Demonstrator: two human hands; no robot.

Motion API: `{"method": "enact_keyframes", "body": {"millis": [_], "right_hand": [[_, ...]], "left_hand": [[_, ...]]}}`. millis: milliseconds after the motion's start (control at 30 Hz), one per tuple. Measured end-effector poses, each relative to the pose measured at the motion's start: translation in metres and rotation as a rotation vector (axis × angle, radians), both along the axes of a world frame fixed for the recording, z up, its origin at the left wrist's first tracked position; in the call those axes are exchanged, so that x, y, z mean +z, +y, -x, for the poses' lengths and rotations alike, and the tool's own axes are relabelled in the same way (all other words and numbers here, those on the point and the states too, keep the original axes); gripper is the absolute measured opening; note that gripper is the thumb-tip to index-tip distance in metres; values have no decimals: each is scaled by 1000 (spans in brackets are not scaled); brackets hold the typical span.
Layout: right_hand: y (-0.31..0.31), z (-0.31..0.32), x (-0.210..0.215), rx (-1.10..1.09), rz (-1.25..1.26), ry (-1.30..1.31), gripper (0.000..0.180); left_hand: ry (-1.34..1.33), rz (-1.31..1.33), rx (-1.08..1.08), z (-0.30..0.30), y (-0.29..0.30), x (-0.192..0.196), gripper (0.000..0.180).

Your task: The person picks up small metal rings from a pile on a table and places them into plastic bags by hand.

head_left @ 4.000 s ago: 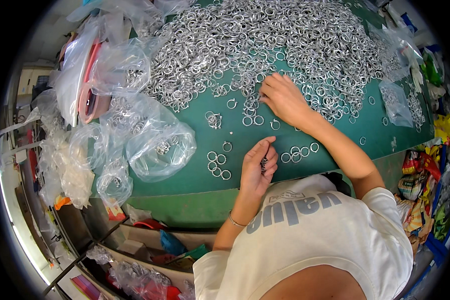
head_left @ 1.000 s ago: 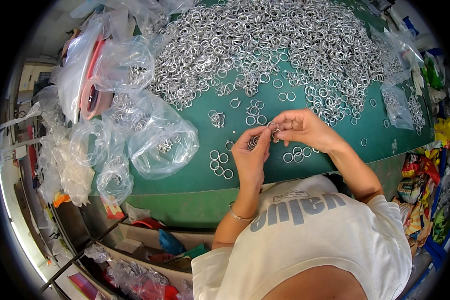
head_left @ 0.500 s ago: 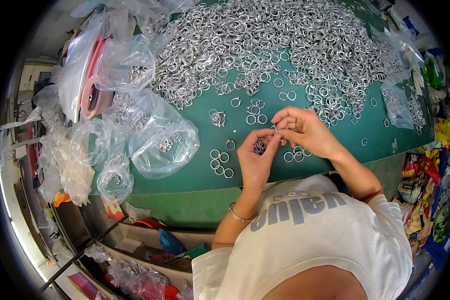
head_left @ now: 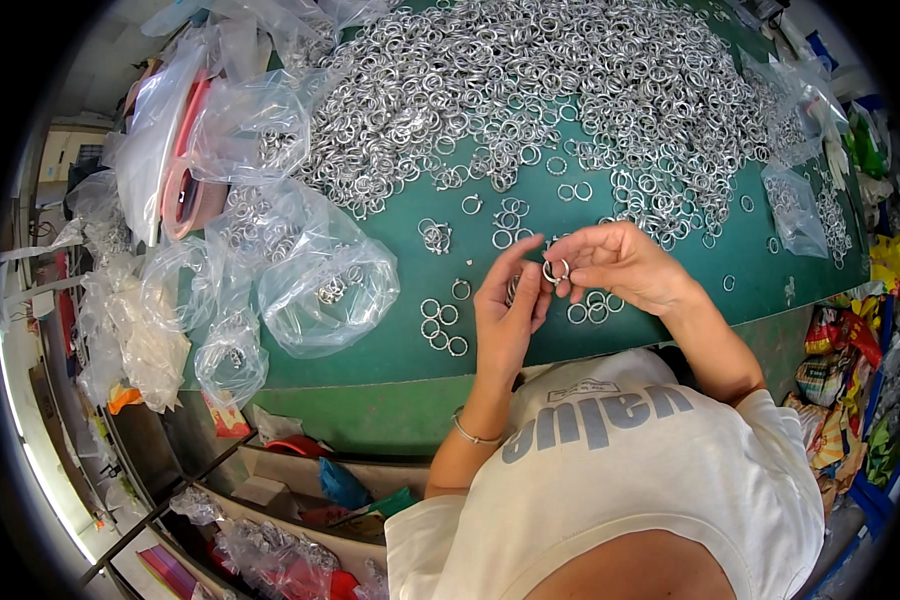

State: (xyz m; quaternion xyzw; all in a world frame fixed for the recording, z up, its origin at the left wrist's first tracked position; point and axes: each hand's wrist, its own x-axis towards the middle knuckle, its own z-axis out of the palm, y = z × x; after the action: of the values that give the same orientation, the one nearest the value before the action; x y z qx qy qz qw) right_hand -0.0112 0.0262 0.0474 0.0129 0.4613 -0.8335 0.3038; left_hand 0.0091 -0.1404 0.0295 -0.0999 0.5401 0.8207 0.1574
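Observation:
Above the near part of the green table my right hand (head_left: pixel 625 268) pinches one silver metal ring (head_left: pixel 556 272) between thumb and fingers. Just to its left, my left hand (head_left: pixel 502 312) curls round several more rings, partly hidden by its fingers; its index finger points up beside the pinched ring. A small group of loose rings (head_left: pixel 595 307) lies under my right hand. Left of my left hand lies another little group of rings (head_left: pixel 439 324). Beyond my hands, a few rings (head_left: pixel 511 222) sit close together on the table.
A wide heap of silver rings (head_left: pixel 530 70) covers the far side of the table (head_left: pixel 370 362). Clear plastic bags (head_left: pixel 335 290) with rings stand at the left, beside a pink-rimmed container (head_left: pixel 182 200). Another bag (head_left: pixel 795 210) lies at the right. Coloured packages (head_left: pixel 838 370) fill the right side.
My hands have drawn slightly apart. The ring now shows whole in my right hand, and my left hand has turned, its index finger straightened, hiding more of its rings.

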Motion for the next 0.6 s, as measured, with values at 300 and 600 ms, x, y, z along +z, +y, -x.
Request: {"method": "enact_keyframes", "body": {"millis": [300, 600], "right_hand": [[-7, -8, -7, -135, -416, 306, 12], [-14, -12, -6, -259, -576, 541, 7]], "left_hand": [[-57, -118, -98, -1, -7, -10, 14], [19, -87, 3, -8, -3, 4, 14]]}}
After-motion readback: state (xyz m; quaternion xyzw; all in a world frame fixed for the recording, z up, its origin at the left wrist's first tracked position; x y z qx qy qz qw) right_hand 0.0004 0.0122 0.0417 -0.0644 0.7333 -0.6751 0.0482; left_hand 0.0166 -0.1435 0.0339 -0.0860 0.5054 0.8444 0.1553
